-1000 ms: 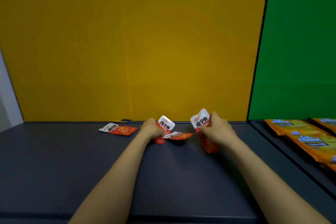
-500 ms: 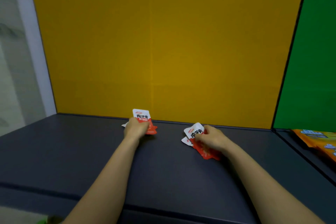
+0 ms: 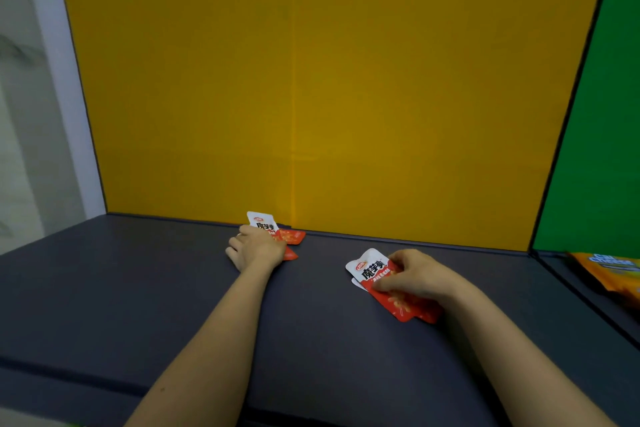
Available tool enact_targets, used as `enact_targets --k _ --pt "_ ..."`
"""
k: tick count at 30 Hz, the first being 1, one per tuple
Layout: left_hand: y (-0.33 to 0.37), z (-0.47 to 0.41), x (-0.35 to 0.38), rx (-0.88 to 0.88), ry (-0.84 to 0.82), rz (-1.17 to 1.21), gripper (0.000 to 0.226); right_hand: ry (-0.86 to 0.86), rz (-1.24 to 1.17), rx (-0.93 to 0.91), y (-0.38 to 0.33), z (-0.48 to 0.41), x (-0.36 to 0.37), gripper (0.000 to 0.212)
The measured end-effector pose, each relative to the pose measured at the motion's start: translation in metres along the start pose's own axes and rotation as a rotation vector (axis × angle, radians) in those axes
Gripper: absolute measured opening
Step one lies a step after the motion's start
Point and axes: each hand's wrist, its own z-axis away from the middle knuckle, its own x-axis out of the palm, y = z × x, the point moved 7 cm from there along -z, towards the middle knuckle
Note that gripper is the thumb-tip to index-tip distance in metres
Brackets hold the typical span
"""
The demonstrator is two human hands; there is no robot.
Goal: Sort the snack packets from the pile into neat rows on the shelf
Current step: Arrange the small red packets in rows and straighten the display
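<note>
On the dark shelf (image 3: 173, 295) my left hand (image 3: 256, 248) holds a red-and-white snack packet (image 3: 264, 225) upright near the yellow back wall. Another red packet (image 3: 291, 236) lies flat just to its right, partly under the hand. Further right, my right hand (image 3: 420, 276) grips a red-and-white packet (image 3: 372, 269) tilted low over the shelf. A second packet's white corner (image 3: 356, 283) peeks out beneath it.
A yellow panel (image 3: 311, 80) closes the back of this bay. A green panel (image 3: 602, 149) backs the bay to the right, where orange cheese snack packs (image 3: 609, 270) lie past a dark divider (image 3: 588, 302). A white post (image 3: 59, 80) stands at the left.
My left hand carried its packet left and back toward the wall, beside the flat packet. My right hand lowered its packets toward the shelf. The view has turned left.
</note>
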Motion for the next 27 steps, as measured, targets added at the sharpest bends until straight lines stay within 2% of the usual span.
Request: enact_targets --k 7,12,15,18,20,27 --pt "0.002 -0.015 -0.005 -0.133 0.117 0.202 0.068 -0.003 -0.024 -0.003 0.001 0.002 0.001 0.039" --pt "0.0 -0.02 -0.007 -0.145 0.068 0.626 0.065 -0.033 -0.063 0.007 0.003 0.002 0.0 0.033" --pt "-0.007 -0.022 -0.002 -0.193 -0.01 0.858 0.064 -0.061 -0.086 0.056 0.005 0.007 -0.005 0.033" --pt "-0.007 -0.023 0.007 -0.197 -0.12 0.986 0.046 -0.071 -0.119 0.105 0.009 0.017 -0.007 0.029" --pt "-0.001 -0.019 0.011 -0.154 -0.21 1.035 0.042 -0.043 -0.145 0.114 0.012 0.025 -0.006 0.033" --pt "0.034 0.009 0.013 0.027 -0.474 1.164 0.035 0.281 -0.397 0.086 0.028 0.061 -0.01 0.023"
